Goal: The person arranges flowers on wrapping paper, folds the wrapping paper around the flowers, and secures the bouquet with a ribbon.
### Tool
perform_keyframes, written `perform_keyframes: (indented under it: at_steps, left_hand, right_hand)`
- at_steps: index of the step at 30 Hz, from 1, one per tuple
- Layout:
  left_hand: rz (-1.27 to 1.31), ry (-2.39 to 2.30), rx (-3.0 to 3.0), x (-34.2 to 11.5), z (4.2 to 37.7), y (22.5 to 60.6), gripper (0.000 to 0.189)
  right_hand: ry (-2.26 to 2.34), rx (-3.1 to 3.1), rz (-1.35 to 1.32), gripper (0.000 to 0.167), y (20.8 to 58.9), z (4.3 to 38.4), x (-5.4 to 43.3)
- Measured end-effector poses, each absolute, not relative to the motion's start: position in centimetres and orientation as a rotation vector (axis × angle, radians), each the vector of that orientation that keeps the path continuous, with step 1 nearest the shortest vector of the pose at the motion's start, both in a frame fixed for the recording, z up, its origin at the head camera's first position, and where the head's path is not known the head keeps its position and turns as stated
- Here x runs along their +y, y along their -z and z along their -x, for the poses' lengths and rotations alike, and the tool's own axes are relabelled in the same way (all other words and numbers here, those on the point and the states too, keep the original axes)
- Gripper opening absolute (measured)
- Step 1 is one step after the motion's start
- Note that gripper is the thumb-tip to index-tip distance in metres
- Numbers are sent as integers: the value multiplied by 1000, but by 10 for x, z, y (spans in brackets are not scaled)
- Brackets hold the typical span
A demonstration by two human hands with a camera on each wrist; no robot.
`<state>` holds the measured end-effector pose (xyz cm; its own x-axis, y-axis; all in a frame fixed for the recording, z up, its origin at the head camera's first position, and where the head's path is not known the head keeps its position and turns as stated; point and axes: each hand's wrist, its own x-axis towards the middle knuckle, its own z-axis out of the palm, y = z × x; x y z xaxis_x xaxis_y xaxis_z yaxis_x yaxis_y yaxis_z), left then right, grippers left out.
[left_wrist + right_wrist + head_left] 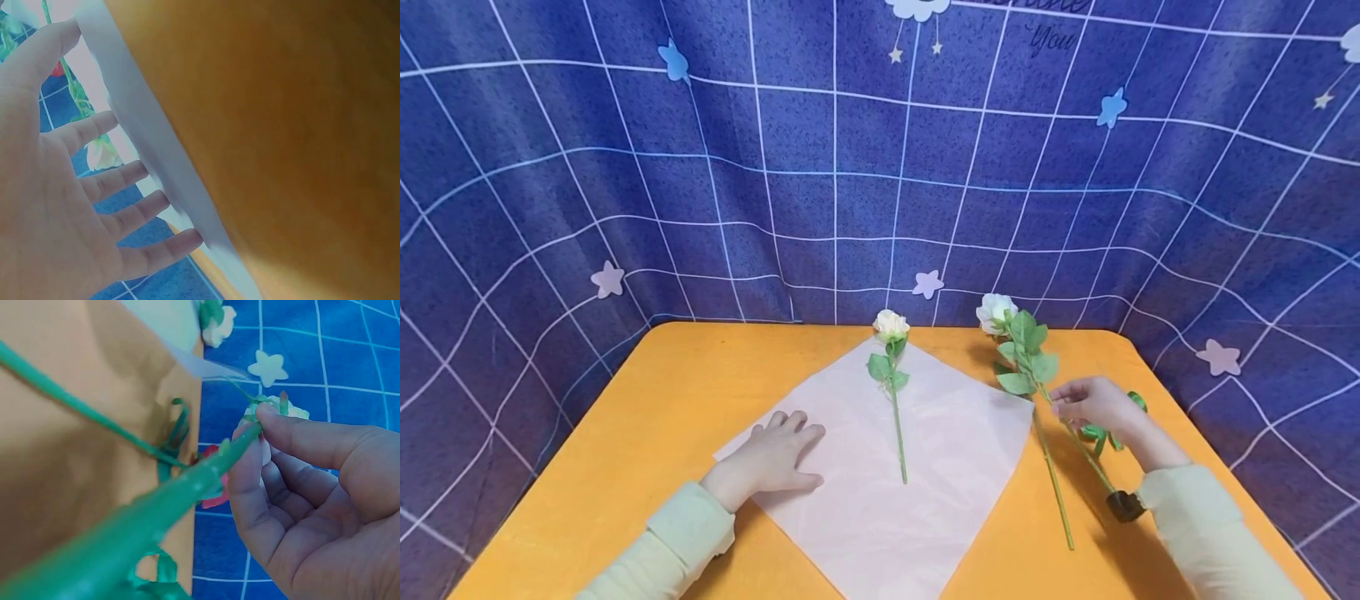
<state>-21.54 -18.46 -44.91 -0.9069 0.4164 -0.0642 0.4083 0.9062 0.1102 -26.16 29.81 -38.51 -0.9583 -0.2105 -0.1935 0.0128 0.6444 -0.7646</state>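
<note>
Nearest the camera, a pale left sleeve (658,546) enters at 7 o'clock and a matching right sleeve (1198,508) at 4. The hands are well apart. The left hand (767,460), at 9 o'clock on a pale pink sheet (857,517), has its fingers spread and grips nothing; its fingertips appear to touch the sheet. The right hand (1097,402), toward 3 o'clock, pinches the stem of a white rose (1043,367) between thumb and forefinger. From that hand the bloom lies toward 11 o'clock, the stem end toward 5.

Handling, as judged: the rose looks artificial and should be light, its stem fairly stiff and smooth, its petals and leaves soft and easily crushed. The proper hold is on bare stem below the leaves, as found. A cream rose (897,408) lies on the sheet, bloom at 12 o'clock, stem toward 6; the same hold suits it. The sheet looks thin, liable to slide or crease; best taken flat at its edges.

Beside the held stem are a loose stem (1054,475), a green ribbon (1093,433) and, in the right wrist view, a red flower (215,494).

The desk (647,417) is orange, flat, with rounded far corners. Blue cloth (820,200), printed with a grid and stars, hangs from 9 through 12 to 3 o'clock.
</note>
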Motion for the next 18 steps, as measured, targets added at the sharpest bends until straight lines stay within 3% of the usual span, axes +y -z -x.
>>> perform_keyframes:
  at_steps: [18]
  left_hand:
    - [-650,-167,2969,-185,214,446,72]
  right_hand:
    - [1244,2625,251,34,358,273,248]
